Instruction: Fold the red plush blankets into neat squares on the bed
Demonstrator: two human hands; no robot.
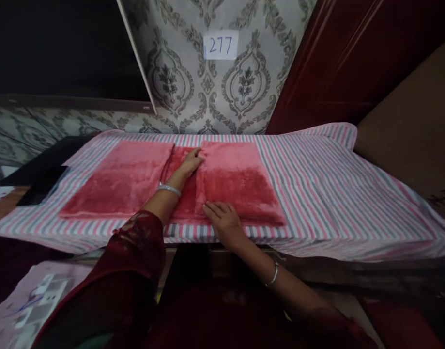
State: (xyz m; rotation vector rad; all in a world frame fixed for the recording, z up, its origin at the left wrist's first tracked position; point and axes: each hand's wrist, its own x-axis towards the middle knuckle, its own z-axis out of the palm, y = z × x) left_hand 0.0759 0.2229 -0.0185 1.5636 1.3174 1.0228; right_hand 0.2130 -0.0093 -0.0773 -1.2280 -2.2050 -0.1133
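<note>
A red plush blanket [240, 189] lies folded on a striped cloth, its two sides turned inward. Between the left folded part [124, 174] and the right one, a darker strip shows. My left hand [189, 163] reaches across to the far end of the right part's inner edge, its fingers bent and closed on the fabric there. At the near end of that same edge, my right hand [225, 224] rests with fingers stretched flat on the plush. Each wrist wears a silver bangle.
The striped cloth [316, 194] covers the table. A dark flat object [42, 185] lies at its left end. Behind are a patterned wall with a "277" paper [221, 45] and a large dark screen [58, 48]. A power strip [44, 300] sits lower left.
</note>
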